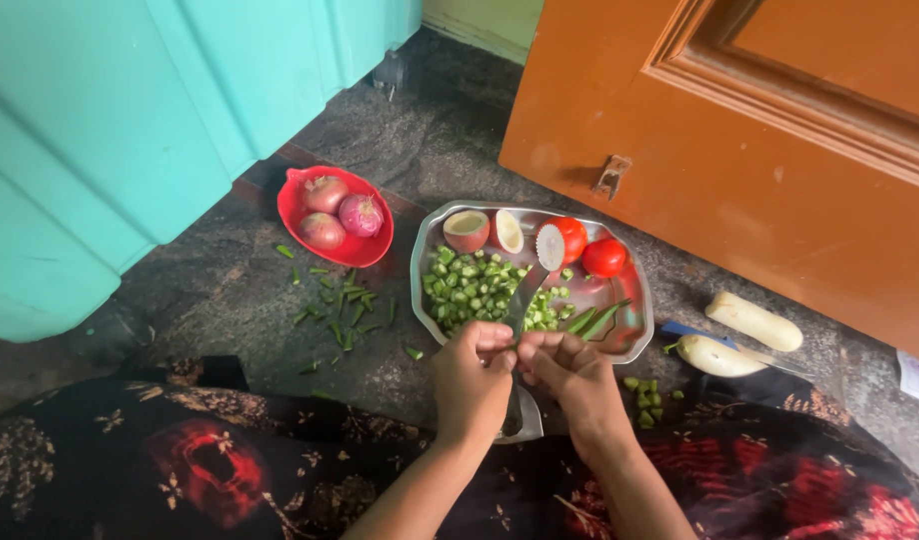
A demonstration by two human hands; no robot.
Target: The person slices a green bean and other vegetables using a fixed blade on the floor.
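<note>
My left hand (472, 375) and my right hand (577, 378) meet at an upright curved floor blade (521, 305) whose base (520, 425) rests on the stone floor. Both hands pinch a small green piece against the blade; it is mostly hidden by my fingers. Just beyond the blade lies a steel tray (632, 345) holding a heap of chopped green pieces (480, 288), two whole green okra (598, 320), a halved onion (467, 230), a cut tomato (563, 241) and a whole tomato (605, 257).
A red bowl (365, 250) with three onions sits left of the tray. Green trimmings (340, 310) litter the floor. Two pale long vegetables (753, 320) lie at right, with more green bits (648, 396). A turquoise container (130, 130) and an orange door (740, 150) stand behind.
</note>
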